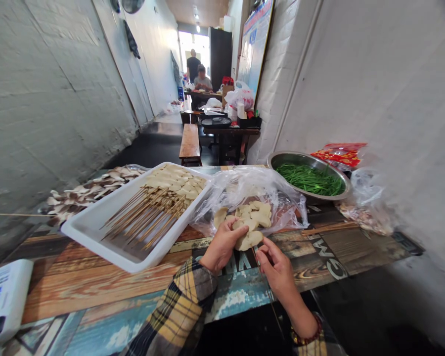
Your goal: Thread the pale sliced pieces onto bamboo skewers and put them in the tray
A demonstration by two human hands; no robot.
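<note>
My left hand (225, 243) is closed on pale, flat, rounded food slices (249, 240), thumb on top. Close on the right, my right hand (276, 264) has its fingers pinched around a thin bamboo skewer (265, 282), whose upper end meets the lower edge of the slices. Just behind my hands, more such slices (259, 213) lie in an open clear plastic bag (287, 190). To the left stands a white tray (85, 242). Rows of skewered slices (176, 180) fill its far end, their bare sticks (144, 220) pointing toward me.
A steel bowl (272, 160) of green chives (309, 179) stands right, beside a red package (341, 154). Mushroom-like pieces (89, 193) lie left of the tray. A white device (7, 296) sits at the near left. Two people (202, 81) are far back, beyond a bench (190, 141).
</note>
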